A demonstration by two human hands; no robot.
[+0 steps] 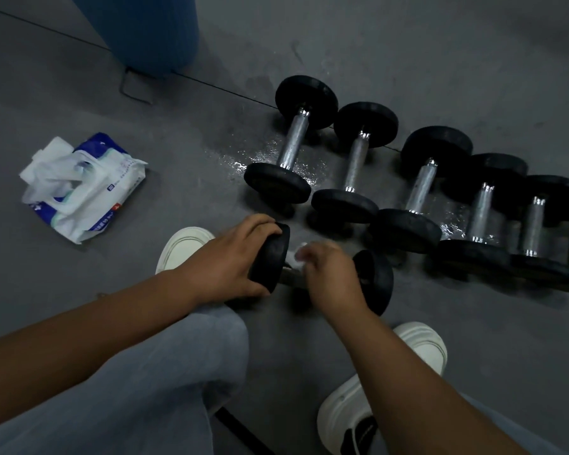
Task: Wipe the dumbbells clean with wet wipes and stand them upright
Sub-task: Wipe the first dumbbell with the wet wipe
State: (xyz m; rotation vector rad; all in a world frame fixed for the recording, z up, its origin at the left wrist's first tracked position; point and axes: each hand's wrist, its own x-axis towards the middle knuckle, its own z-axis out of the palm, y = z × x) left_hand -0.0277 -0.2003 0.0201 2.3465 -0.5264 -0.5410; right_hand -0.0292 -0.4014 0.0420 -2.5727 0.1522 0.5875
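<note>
- My left hand [227, 261] is clamped over one end plate of the dumbbell [376, 280], which lies on its side on the floor [178, 142] just ahead of my knees. My right hand [329, 274] is closed on a wet wipe [297, 255] and presses it to the handle.
- The two hands are close together on the one dumbbell but not touching.
- Risk: the round plates could roll if my left grip slackens while I rub, most likely towards the shoe [181, 247] just beside that plate.
- Risk: the wet patch [260, 156] glistens around the row of dumbbells [352, 159]. A damp plate set on end there might skid, and a knock could tip its neighbours (they stand close, some nearly touching).
- Risk: a moist handle may slip in my fingers when I lift it upright.
- The wipe pack [83, 188] lies well off to my left, so fetching a fresh sheet means letting go.
- Hard to make out: the handle is almost wholly hidden under my right hand, and motion blur smears the fingers and wipe.
- I judge the row to be standing on end, though the wide lens slants it. Its far right runs out of frame, so I cannot count it.
</note>
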